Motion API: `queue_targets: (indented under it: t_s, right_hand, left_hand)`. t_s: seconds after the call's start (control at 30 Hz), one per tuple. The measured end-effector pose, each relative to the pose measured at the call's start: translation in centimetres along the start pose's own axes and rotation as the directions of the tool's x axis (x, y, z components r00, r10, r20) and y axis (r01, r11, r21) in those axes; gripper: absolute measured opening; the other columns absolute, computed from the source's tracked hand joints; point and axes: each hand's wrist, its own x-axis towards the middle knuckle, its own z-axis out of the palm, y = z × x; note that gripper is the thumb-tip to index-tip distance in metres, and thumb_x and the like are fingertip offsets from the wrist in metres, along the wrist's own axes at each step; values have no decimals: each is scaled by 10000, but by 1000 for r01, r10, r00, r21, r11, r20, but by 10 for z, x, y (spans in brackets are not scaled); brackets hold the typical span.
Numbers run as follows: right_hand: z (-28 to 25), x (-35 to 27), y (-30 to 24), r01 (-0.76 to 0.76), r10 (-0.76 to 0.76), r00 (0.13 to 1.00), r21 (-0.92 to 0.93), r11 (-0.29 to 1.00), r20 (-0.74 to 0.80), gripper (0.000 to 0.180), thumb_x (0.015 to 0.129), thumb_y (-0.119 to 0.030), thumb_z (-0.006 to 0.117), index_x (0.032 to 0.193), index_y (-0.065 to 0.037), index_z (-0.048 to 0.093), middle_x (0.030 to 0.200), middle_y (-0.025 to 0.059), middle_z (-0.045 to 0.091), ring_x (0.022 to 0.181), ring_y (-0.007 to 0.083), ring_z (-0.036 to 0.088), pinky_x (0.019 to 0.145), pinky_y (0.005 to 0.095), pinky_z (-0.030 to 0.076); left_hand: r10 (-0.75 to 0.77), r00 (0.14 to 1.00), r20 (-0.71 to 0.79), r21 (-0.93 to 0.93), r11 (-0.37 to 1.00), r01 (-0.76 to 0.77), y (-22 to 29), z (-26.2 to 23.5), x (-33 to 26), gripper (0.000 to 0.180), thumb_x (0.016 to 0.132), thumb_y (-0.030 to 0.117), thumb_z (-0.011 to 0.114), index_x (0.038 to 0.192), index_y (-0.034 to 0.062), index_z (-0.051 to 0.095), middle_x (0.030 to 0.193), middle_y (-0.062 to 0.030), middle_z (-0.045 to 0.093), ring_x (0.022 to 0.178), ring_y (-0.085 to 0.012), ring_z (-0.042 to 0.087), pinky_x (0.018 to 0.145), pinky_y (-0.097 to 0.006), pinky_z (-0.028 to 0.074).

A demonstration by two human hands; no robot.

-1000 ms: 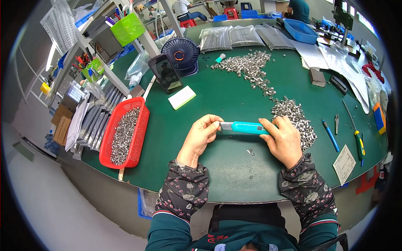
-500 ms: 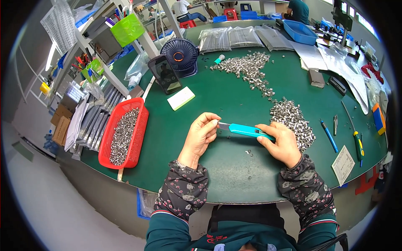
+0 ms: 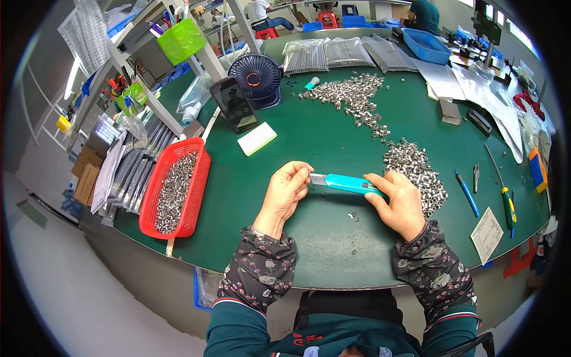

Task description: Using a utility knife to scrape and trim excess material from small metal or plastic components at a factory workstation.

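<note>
My right hand grips a teal utility knife, its blade extended to the left. At the blade's tip my left hand is closed in a pinch, thumb against forefinger; what sits between the fingertips is hidden or too small to name. Just beyond my right hand lies a heap of small silvery metal rings. A second pile of small metal pieces spreads farther back on the green table. Tiny dark shavings and bits lie on the table between my forearms.
To the left, a red plastic basket holds many metal pieces. Behind my left hand stand a phone, a fan and a pad of paper. On the right lie a blue pen, a screwdriver and a paper slip.
The knife has shifted very slightly, its handle tilting a little between the same two hands. Everything else stays put.
</note>
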Motion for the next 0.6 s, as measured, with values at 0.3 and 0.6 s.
queue_targets:
  t_s: [0.3,0.6]
  right_hand:
    - [1,0,-1,71,-77,995,-88,994,-64,268,684,-193,622,938,-131,568,667,45,446,631,207,469,506,324,396]
    - [1,1,-2,95,-106,991,-140,986,-75,291,671,-194,634,946,-133,561,671,42,446,631,201,466,500,319,398]
  left_hand:
    - [13,1000,-15,1,1000,-13,-4,-1,2,145,835,141,524,857,-2,536,650,-11,475,447,-23,316,373,-140,239]
    - [-1,1000,-27,42,999,2,-3,-2,1,147,836,144,524,853,-2,535,651,-16,475,436,-26,320,369,-142,246]
